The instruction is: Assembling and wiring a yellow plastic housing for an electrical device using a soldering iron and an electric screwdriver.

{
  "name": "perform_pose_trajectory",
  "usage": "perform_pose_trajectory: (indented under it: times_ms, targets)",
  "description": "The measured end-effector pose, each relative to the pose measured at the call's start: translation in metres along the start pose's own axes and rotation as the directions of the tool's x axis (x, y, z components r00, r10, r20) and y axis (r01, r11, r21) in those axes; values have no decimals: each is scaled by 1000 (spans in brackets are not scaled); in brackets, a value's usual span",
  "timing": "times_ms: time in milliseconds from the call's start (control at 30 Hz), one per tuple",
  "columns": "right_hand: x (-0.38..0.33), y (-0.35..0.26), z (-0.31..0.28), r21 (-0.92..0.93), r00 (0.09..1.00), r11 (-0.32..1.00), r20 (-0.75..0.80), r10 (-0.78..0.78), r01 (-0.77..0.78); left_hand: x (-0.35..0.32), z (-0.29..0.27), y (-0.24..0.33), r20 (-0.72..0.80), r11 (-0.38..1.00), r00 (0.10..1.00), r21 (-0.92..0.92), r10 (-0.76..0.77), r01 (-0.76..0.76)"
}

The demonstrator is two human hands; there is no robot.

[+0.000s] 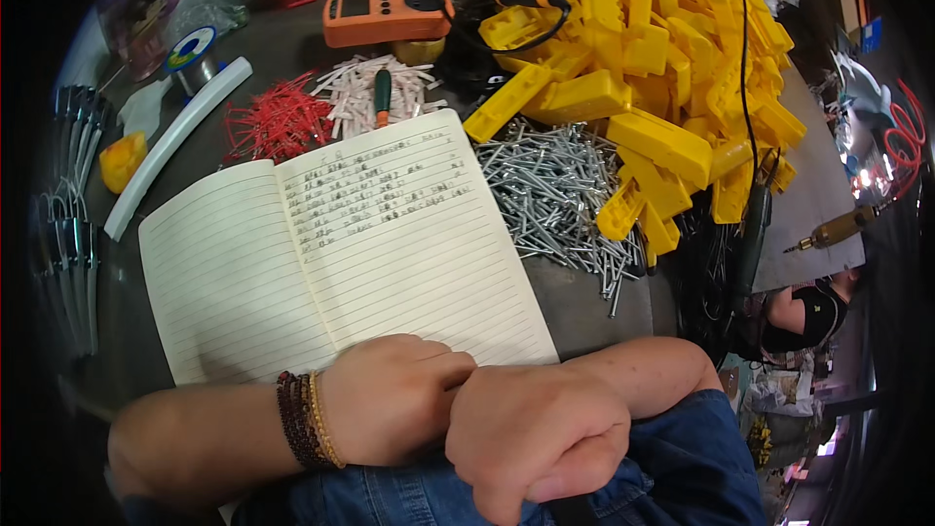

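Observation:
An open lined notebook (341, 253) lies on the dark workbench, with handwriting at the top of its right page. My left hand (390, 397), with beaded bracelets (307, 419) on its wrist, rests curled on the notebook's lower edge. My right hand (534, 440) lies as a loose fist just right of it, touching the left hand's fingers, above my blue jeans (682, 458). Nothing shows in either hand.
A heap of silver screws (555, 195) lies right of the notebook, under a big pile of yellow plastic parts (643, 68). Behind are red pieces (278, 122), white pieces (355, 88), a green-handled screwdriver (382, 95), an orange meter (385, 15) and a white curved strip (175, 141). Another person (808, 312) is at the right.

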State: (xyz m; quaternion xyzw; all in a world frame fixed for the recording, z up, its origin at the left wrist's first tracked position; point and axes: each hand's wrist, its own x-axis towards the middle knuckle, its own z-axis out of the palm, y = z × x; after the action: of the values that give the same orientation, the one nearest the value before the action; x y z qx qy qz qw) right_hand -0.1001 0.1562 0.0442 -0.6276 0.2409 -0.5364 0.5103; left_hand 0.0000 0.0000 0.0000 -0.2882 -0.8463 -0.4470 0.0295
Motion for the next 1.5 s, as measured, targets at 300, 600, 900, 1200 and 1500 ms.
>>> perform_pose_trajectory:
  times_ms: [300,600,900,1200,1500]
  targets:
    - [2,5,1,-15,964,980,-181,-196,197,-5,5,-2,-19,1000,1000,23,14,-14]
    - [5,-6,-9,-404,897,911,-365,-248,88,-3,9,-4,-188,982,964,66,187,-178]
    - [2,-29,11,-396,875,891,-324,-360,220,5,-3,2,-22,992,998,110,64,-61]
    - [-22,-50,-13,-392,861,891,-344,-375,231,5,1,1,46,993,998,109,39,-44]
    - [-9,-48,-18,-408,882,901,-359,-306,146,7,-1,-1,23,985,996,143,91,-93]
